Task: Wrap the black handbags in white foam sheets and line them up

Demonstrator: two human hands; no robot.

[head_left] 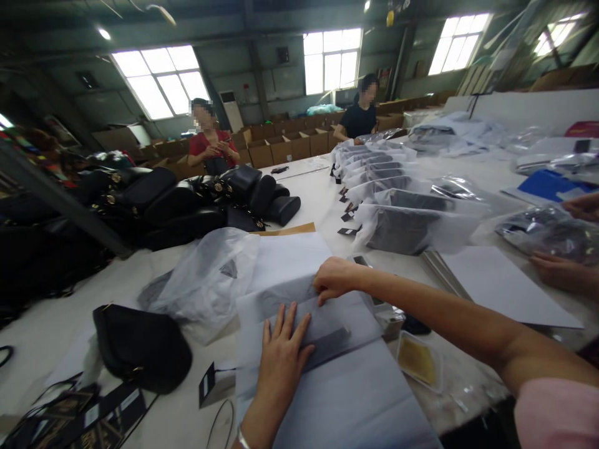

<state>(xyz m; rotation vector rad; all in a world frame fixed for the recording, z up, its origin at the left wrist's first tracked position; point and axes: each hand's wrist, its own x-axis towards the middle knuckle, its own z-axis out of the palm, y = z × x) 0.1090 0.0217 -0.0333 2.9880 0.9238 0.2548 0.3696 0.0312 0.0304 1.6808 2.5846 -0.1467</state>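
Tag (206, 386) is illegible; left hand (283, 352) spread on tissue (358, 317), right hand (337, 276) curled, grip unclear.

Wall (229, 70): dark grey-green, panelled, broken by an upright pillar (256, 75); a small dark box (282, 55) hangs high on it. Windows (159, 78): several, multi-paned, in a row, glaring white. Lamp (104, 33): lit, overhead at left. Cabinet (231, 111): pale, upright, stands near the wall. Cardboard cartons (297, 147): many, brown, ranged behind the bench (318, 193), which is broad and white-topped.
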